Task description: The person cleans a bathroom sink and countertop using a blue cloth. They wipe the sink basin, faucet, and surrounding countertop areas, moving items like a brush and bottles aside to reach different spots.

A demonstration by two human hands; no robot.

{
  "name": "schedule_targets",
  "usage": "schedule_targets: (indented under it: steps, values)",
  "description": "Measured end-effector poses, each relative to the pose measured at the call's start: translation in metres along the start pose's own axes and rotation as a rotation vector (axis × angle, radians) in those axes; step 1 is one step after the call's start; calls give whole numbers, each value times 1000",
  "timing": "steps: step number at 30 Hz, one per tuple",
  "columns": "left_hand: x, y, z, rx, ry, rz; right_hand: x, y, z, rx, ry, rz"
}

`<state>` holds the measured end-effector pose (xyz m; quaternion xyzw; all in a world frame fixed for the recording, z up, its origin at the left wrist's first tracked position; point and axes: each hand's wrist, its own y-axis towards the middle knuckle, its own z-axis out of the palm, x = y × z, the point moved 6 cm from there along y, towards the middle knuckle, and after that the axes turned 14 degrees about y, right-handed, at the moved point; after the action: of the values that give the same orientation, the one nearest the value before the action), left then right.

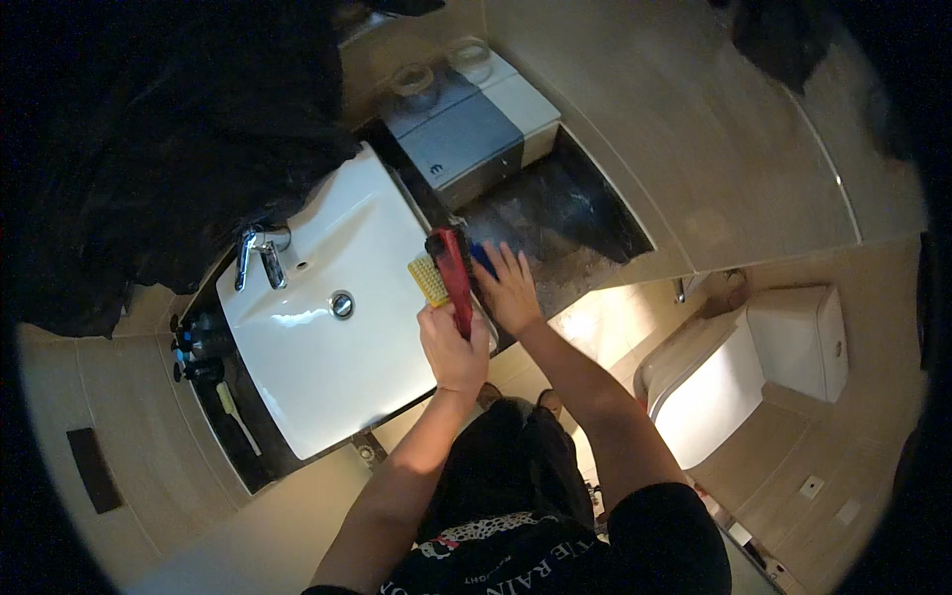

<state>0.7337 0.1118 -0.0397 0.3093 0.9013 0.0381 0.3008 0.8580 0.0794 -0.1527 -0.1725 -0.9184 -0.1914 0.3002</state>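
My left hand [455,346] grips a red handle [457,279] with a dark head, tilted over the right edge of the white washbasin [387,357]. A yellow textured pad or sponge [428,281] shows beside the handle, above that hand; whether it is held too is hard to tell. My right hand [512,290] lies with spread fingers on a blue cloth or sponge [483,260], mostly hidden, on the dark stone counter [565,201]. The counter looks wet and smeared near the fingers.
A chrome faucet [260,256] stands at the basin's rear. Dark bottles [201,349] and a light-handled brush [236,416] sit on the counter's left strip. A white and grey box [476,134] with glass jars [413,82] stands at the back. A toilet [714,394] is at the right.
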Motion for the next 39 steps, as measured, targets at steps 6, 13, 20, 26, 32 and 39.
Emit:
schedule_targets:
  steps: [6,13,20,26,32,39]
  values:
    - [2,3,1,69,-38,0,-101,32,-47,-205,-8,145]
    - [-50,14,11,110,-197,95,-136,-5,-91,-248,57,289]
    - [-87,59,102,220,-96,159,-45,-51,-32,-15,158,-1]
    - [-58,65,179,305,269,78,-61,-81,-48,-9,182,-119]
    - [-70,67,203,313,312,61,-130,-91,-111,-405,64,259]
    - [-86,95,226,412,406,-69,-76,-103,-58,-364,105,233]
